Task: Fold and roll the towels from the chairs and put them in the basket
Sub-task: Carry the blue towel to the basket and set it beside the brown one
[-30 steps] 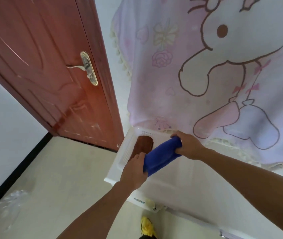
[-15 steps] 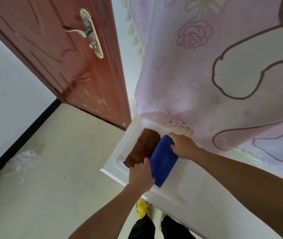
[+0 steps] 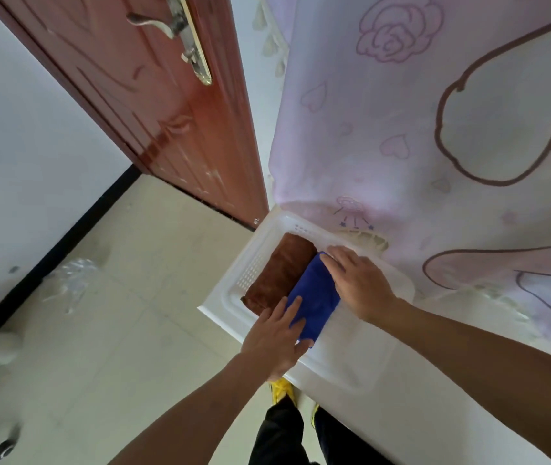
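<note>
A rolled blue towel (image 3: 314,297) lies in the white plastic basket (image 3: 234,286), snug against a rolled brown towel (image 3: 281,273) on its left. My left hand (image 3: 276,340) is at the blue roll's near end, fingers straight along the top and thumb tucked at the end, loosely pinching it. Over the roll's far end and right side, my right hand (image 3: 358,283) lies flat with fingers spread, and part of the towel is hidden under it.
The basket stands on a white surface (image 3: 368,380) against a hanging pink cartoon-print cloth (image 3: 401,146). A red-brown door (image 3: 153,95) with a metal handle is at the left. Crumpled clear plastic (image 3: 72,283) lies on the tiled floor. My yellow shoes (image 3: 281,391) show below.
The blue roll came down from above the basket and now lies in it beside the brown roll. My right hand's fingers have flattened on top, and the view has moved closer.
</note>
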A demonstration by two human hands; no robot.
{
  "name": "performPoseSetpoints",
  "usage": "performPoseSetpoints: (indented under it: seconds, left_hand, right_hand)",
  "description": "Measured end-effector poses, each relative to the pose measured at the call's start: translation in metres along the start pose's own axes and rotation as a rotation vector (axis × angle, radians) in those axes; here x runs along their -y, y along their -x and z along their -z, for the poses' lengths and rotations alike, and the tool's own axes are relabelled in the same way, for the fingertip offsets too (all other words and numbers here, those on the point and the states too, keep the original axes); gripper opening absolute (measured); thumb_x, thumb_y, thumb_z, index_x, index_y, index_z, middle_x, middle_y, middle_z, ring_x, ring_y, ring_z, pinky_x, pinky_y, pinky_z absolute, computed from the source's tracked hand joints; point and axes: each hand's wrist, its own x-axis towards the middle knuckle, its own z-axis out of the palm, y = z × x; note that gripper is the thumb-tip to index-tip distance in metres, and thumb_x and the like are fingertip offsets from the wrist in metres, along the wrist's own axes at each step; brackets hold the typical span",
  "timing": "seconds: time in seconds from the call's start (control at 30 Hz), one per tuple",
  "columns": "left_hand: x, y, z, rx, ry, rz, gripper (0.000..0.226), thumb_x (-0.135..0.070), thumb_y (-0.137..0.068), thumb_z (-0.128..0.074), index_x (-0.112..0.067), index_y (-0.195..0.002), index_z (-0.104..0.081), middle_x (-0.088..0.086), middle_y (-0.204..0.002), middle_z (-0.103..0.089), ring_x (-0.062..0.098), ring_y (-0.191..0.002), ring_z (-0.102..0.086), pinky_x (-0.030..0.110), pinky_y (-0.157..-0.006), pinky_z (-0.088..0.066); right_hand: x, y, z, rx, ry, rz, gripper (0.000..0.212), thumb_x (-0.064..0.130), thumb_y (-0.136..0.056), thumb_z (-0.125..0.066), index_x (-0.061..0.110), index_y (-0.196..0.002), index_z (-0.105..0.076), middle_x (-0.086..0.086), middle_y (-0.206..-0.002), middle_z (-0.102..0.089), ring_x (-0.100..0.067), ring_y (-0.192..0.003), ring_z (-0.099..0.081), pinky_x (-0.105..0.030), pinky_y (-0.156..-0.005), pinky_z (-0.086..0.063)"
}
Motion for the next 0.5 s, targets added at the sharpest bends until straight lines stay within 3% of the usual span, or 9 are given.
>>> performPoseSetpoints:
  seconds: [0.1,0.27,0.4,0.5]
  left_hand:
    - [0.001,-0.001,-0.001,0.042,-0.019,-0.009,0.064,-0.059,-0.097,-0.01,-0.024,-0.149,-0.026,0.003,-0.162,0.006,0.023,-0.149,0.003,0.043,-0.116,-0.016]
    - [0.0,-0.006,0.001,0.068,-0.05,-0.002,0.072,-0.066,-0.094,-0.01,-0.023,-0.15,-0.024,0.004,-0.162,0.005,0.024,-0.149,0.002,0.044,-0.115,-0.017]
    - [0.002,-0.01,0.0,0.107,-0.071,-0.001,0.073,-0.067,-0.093,-0.01,-0.023,-0.151,-0.021,0.004,-0.161,0.008,0.025,-0.149,0.003,0.045,-0.114,-0.019]
    - [0.003,-0.01,-0.003,0.099,-0.085,-0.019,0.072,-0.066,-0.094,-0.011,-0.023,-0.15,-0.022,0.005,-0.161,0.007,0.027,-0.148,0.001,0.045,-0.112,-0.021]
  right_hand:
    - [0.002,0.021,-0.01,0.046,0.0,0.171,0.055,0.007,-0.083,-0.057,0.003,-0.137,-0.05,-0.019,-0.148,-0.041,-0.034,-0.135,-0.043,-0.042,-0.099,-0.046]
    - [0.008,0.014,-0.035,0.305,0.0,0.123,0.073,0.022,-0.082,-0.07,0.006,-0.145,-0.038,-0.015,-0.153,-0.035,-0.03,-0.141,-0.034,-0.042,-0.107,-0.04]
    - [0.004,0.009,-0.041,0.309,0.003,0.148,0.07,0.024,-0.089,-0.062,0.008,-0.149,-0.031,-0.012,-0.156,-0.029,-0.027,-0.144,-0.028,-0.04,-0.111,-0.034]
    - [0.006,0.006,-0.033,0.393,0.003,0.139,0.063,0.027,-0.1,-0.042,0.014,-0.154,-0.012,-0.007,-0.162,-0.006,-0.022,-0.149,-0.007,-0.038,-0.119,-0.018]
